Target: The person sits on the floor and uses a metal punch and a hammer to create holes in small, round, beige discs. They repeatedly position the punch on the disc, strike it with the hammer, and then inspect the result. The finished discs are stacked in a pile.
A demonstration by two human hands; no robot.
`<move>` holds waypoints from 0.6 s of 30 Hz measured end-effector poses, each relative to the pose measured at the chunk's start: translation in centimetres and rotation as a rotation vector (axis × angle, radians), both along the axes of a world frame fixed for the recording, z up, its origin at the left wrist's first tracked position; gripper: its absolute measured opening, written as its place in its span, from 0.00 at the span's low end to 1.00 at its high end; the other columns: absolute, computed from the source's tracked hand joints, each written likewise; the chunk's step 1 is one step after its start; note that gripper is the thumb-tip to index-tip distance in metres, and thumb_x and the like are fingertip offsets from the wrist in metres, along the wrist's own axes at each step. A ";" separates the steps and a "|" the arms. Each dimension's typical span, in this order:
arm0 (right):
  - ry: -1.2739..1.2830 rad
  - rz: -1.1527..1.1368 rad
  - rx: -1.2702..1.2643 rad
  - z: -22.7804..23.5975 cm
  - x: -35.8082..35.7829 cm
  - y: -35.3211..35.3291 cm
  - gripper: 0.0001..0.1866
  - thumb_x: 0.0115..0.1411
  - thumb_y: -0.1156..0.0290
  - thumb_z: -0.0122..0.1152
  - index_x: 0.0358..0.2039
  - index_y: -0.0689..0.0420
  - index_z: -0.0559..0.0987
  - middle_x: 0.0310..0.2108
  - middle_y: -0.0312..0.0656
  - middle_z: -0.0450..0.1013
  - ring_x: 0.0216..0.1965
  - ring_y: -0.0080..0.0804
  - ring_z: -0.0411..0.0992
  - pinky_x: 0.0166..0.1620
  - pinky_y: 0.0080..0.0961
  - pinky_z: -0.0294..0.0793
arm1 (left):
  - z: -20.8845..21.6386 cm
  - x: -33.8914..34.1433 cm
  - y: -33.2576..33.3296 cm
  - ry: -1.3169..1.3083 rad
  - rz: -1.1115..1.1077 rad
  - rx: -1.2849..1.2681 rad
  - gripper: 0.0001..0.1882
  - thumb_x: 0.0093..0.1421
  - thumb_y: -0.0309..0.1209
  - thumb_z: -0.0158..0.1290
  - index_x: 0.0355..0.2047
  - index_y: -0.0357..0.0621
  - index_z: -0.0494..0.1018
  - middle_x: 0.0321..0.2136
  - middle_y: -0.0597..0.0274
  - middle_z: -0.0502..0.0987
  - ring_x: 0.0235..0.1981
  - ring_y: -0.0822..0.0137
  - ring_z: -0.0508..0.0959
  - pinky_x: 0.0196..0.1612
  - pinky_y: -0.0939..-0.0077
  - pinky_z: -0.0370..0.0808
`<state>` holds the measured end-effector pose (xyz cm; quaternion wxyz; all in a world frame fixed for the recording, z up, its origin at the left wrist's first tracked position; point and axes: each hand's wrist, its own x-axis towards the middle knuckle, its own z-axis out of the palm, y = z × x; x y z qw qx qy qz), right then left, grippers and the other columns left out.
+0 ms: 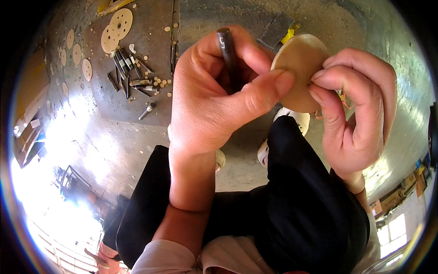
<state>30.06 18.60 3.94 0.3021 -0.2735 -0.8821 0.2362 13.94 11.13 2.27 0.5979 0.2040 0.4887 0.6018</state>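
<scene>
A pale tan wooden disc [299,68] is seen at one o'clock, beside a dark grey-black metal rod [228,50] at twelve. Black trousers [301,201] are shown at five o'clock, white shoes [296,119] near centre. Cream perforated discs [116,28] and small tan plugs [159,82] are scattered on grey floor [114,137] at eleven.

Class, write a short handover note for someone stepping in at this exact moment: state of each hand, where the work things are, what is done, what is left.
Left hand: closed around a dark metal rod, held upright, thumb pressed against the wooden disc.
Right hand: pinches the disc's right edge with its fingertips, holding it above the lap.
On the floor: a dark mat with more metal rods, small wooden plugs and two perforated discs; plain discs lie in a row to its left.
Done: two discs show holes.
Left: the held disc shows no holes on the face in view; the floor row looks plain.
</scene>
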 end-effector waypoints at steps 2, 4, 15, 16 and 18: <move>0.000 0.006 -0.005 0.1 0.2 0.1 0.09 0.47 0.80 0.65 0.31 0.61 0.76 0.34 0.43 0.70 0.32 0.32 0.70 0.35 0.21 0.69 | 0.2 0.3 0.1 0.021 0.009 -0.019 0.10 0.50 0.20 0.56 0.27 0.42 0.65 0.18 0.69 0.69 0.13 0.84 0.60 0.14 0.90 0.52; 0.005 0.005 -0.033 0.2 0.5 0.2 0.09 0.47 0.79 0.64 0.31 0.61 0.76 0.34 0.43 0.70 0.32 0.32 0.70 0.34 0.21 0.69 | 0.5 0.6 0.3 0.036 0.014 -0.037 0.10 0.50 0.19 0.56 0.27 0.42 0.65 0.18 0.69 0.69 0.13 0.84 0.60 0.14 0.90 0.52; 0.048 -0.030 -0.031 -0.8 0.2 -0.1 0.07 0.51 0.81 0.60 0.33 0.62 0.74 0.34 0.45 0.69 0.31 0.32 0.69 0.34 0.21 0.67 | 0.5 1.1 0.1 0.039 0.057 -0.020 0.10 0.50 0.18 0.55 0.27 0.43 0.65 0.18 0.70 0.68 0.14 0.84 0.60 0.15 0.89 0.53; 0.058 -0.015 -0.072 -0.8 0.4 0.0 0.08 0.51 0.81 0.60 0.33 0.62 0.74 0.35 0.45 0.69 0.31 0.31 0.69 0.34 0.21 0.67 | 0.4 1.1 0.1 0.030 0.058 -0.019 0.10 0.50 0.18 0.55 0.27 0.43 0.65 0.18 0.70 0.68 0.14 0.84 0.60 0.15 0.89 0.53; 0.060 0.026 -0.161 -0.1 0.9 0.6 0.09 0.50 0.81 0.62 0.33 0.63 0.74 0.35 0.45 0.69 0.32 0.31 0.69 0.35 0.21 0.67 | 0.4 1.1 0.3 0.007 0.055 -0.012 0.10 0.50 0.18 0.56 0.27 0.43 0.65 0.18 0.70 0.68 0.14 0.84 0.61 0.15 0.89 0.53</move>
